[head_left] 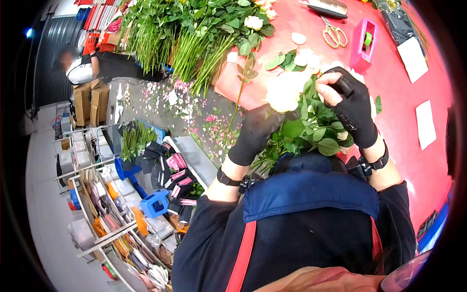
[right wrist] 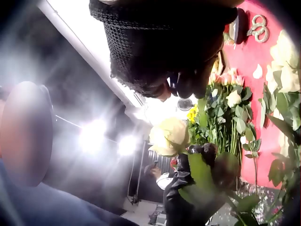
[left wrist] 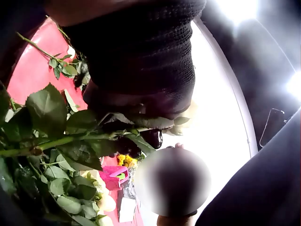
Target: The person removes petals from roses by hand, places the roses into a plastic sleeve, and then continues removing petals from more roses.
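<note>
Fingers (right wrist: pixel 205 149) of left hand (head_left: pixel 259 127) curled round white rose (right wrist: pixel 170 136); right hand (head_left: pixel 351 104): fingers bent, cannot tell if gripping.

red table (head_left: pixel 396 109) | scissors (head_left: pixel 332 34) | pink tape dispenser (head_left: pixel 359 53) | white paper (head_left: pixel 426 125) | white petal (head_left: pixel 298 38)

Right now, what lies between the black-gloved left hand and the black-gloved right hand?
In the head view, a cluster of green rose leaves fills the stretch between the left hand and the right hand.
</note>
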Available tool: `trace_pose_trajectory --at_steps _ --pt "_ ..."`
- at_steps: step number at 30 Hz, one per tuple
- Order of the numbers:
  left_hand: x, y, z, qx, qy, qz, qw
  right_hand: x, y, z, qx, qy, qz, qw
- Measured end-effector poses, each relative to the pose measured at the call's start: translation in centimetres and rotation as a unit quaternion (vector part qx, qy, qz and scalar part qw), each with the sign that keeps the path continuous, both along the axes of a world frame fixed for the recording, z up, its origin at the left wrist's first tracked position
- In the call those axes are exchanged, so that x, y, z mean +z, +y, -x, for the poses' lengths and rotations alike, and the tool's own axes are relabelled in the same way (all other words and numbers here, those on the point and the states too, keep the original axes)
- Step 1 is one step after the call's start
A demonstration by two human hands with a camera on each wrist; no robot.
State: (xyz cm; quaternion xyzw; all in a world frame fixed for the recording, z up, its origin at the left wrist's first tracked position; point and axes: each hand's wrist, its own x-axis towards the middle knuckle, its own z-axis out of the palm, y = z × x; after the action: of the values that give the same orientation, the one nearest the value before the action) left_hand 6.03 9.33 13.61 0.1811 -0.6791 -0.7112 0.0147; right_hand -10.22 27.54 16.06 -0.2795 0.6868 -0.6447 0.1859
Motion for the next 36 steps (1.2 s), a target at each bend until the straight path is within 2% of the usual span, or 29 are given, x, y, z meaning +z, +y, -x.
trace_pose_trajectory --at_steps 1,4,5,11,17,20,23,26,27,31,33,36 --pt "0.5 0.4 0.4 0.003 0.024 -0.028 0.999 0.4 0.0 0.1 0.023 -0.007 -0.02 1.0" --pt "0.9 0.2 0.5 -0.025 -0.044 -0.021 0.998 -0.1 -0.3 0.2 0.032 -0.026 -0.019 0.999" --pt "1.0 0.3 0.7 -0.026 -0.036 -0.025 0.999 0.0 -0.4 0.2 0.03 -0.041 -0.01 0.999" --pt "1.0 0.5 1.2 -0.043 -0.029 -0.052 0.997 -0.6 -0.6 0.7 0.033 -0.006 -0.03 0.999" --pt "-0.1 -0.5 1.3 -0.075 -0.079 -0.043 0.993 -1.5 -0.2 0.8 0.066 -0.095 -0.055 0.992" --pt "0.0 -0.1 2.0 -0.073 -0.072 -0.075 0.992 -1.5 -0.2 0.8 0.073 -0.061 -0.078 0.992" --pt "-0.4 0.1 2.3 -0.07 -0.072 -0.057 0.993 -1.0 -0.3 0.6 0.033 -0.053 -0.062 0.996" --pt "-0.6 0.0 2.4 -0.058 -0.089 -0.022 0.994 -1.7 -0.2 0.7 0.049 -0.002 -0.028 0.998" --pt "-0.9 0.1 2.4 -0.053 -0.086 -0.028 0.994 -2.0 -0.2 0.8 0.052 0.061 -0.004 0.997" --pt "-0.5 0.1 2.6 -0.069 -0.129 0.013 0.989 -2.4 -0.3 0.8 0.062 0.063 -0.006 0.996" --pt "-0.3 0.2 2.6 -0.063 -0.127 0.021 0.99 -2.5 -0.4 0.8 0.046 0.045 -0.009 0.998" --pt "-1.1 0.3 2.4 -0.06 -0.091 0.049 0.993 -2.7 -0.1 0.9 0.08 0.075 -0.016 0.994"
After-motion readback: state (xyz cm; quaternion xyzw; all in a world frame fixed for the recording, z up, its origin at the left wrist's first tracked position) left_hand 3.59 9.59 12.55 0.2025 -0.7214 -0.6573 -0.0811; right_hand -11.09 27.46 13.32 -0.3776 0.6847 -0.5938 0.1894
